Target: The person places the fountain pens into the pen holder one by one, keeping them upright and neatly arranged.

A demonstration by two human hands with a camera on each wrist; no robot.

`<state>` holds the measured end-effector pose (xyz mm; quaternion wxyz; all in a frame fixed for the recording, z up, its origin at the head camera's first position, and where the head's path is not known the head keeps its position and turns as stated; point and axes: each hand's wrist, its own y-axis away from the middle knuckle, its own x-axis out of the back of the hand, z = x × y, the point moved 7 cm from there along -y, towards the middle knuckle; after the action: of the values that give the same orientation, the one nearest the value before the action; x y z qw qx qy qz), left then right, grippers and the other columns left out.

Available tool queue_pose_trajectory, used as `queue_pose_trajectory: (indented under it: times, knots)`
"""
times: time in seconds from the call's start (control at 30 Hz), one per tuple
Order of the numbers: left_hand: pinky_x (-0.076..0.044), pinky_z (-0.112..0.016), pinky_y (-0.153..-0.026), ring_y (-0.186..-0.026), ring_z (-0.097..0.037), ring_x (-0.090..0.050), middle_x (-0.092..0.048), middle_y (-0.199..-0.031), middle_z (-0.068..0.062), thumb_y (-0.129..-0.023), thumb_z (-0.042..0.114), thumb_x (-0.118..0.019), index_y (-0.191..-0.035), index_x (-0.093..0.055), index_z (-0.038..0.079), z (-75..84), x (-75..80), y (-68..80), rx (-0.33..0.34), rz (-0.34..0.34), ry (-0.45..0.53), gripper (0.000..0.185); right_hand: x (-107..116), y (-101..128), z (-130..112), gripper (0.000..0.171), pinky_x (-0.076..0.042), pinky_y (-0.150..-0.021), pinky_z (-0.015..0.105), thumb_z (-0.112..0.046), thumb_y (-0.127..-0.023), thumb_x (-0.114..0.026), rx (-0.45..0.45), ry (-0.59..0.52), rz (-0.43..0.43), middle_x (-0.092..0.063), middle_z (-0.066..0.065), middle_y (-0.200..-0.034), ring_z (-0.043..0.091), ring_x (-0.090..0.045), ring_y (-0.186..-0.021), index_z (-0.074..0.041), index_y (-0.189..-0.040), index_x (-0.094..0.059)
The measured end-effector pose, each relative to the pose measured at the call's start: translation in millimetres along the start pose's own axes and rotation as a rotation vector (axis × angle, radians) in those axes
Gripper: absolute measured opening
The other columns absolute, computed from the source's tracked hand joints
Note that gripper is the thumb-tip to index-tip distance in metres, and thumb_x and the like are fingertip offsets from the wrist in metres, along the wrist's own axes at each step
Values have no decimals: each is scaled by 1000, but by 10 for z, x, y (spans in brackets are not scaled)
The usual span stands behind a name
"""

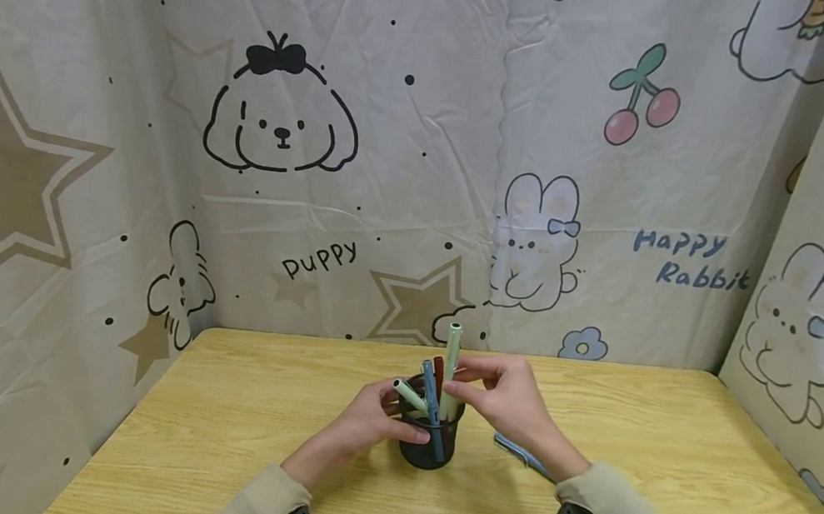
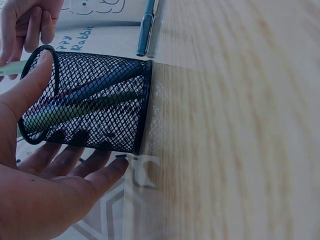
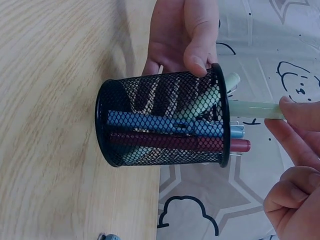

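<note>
A black mesh pen holder stands upright on the table. My left hand grips it from the left, thumb at the rim and fingers around the far side. Above it my right hand pinches a light green pen that stands upright, its lower part inside the holder. Also inside lean a blue pen, a dark red pen and a second light green pen. In the left wrist view, the mesh partly hides the pens.
Another blue pen lies on the wooden table to the right of the holder, partly hidden by my right forearm. A printed cloth hangs behind the table and along both sides.
</note>
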<state>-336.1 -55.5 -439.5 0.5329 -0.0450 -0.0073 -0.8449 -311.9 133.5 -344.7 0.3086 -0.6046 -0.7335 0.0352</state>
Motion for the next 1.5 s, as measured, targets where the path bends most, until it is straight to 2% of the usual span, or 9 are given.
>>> queue_pose_trajectory:
  times: [0.2, 0.5, 0.6, 0.8, 1.07, 1.27, 1.5]
  knots:
    - [-50, -46, -109, -131, -33, -60, -68, -134, -11, -80, 5, -92, -143, -62, 3, 37, -6, -7, -7, 2, 1, 70, -40, -19, 39, 30, -52, -73, 24, -8, -88, -86, -5, 13, -3, -80, 3, -99, 19, -74, -95, -2, -117, -80]
    - [-49, -49, -110, -133, -34, -59, -68, -134, -9, -80, 8, -93, -141, -64, 6, 12, -7, -3, 9, 6, -10, 68, -153, -22, 135, 28, -43, -60, 22, -9, -89, -86, 16, 15, -55, -80, 2, -100, 18, -75, -90, -4, -116, -82]
    - [-49, -49, -110, -133, -34, -59, -68, -135, -9, -80, 8, -93, -141, -64, 7, 11, -7, 2, 10, 7, -13, 67, -176, -16, 177, 28, -46, -62, 22, -10, -89, -86, 2, 19, -60, -80, 3, -102, 17, -75, -91, -4, -116, -82]
    - [-49, -49, -110, -133, -34, -58, -67, -135, -9, -80, 8, -93, -140, -65, 7, 17, -8, 2, 12, 3, -13, 66, -199, -6, 207, 27, -43, -60, 22, -10, -89, -86, -2, 38, -55, -80, 2, -100, 15, -75, -88, -5, -115, -82]
    - [-50, -48, -109, -133, -34, -59, -68, -135, -8, -81, 7, -92, -138, -67, 8, 15, -16, -6, 2, -7, -12, 62, -258, 5, 199, 26, -42, -57, 21, -8, -89, -85, 12, 28, -90, -80, -1, -94, 15, -75, -86, -4, -114, -82]
    - [-50, -47, -108, -133, -33, -59, -68, -136, -8, -81, 6, -92, -139, -66, 9, 12, -18, -11, -3, -12, -5, 63, -283, 12, 221, 23, -47, -57, 21, -7, -89, -85, 5, 33, -110, -80, -2, -91, 14, -75, -83, -2, -112, -82]
    - [-51, -46, -107, -133, -33, -59, -67, -136, -9, -81, 6, -91, -139, -66, 8, 12, -19, -7, -1, -13, 6, 64, -293, 25, 248, 25, -37, -52, 21, -9, -89, -86, -3, 59, -118, -80, -3, -91, 13, -72, -78, -4, -113, -82]
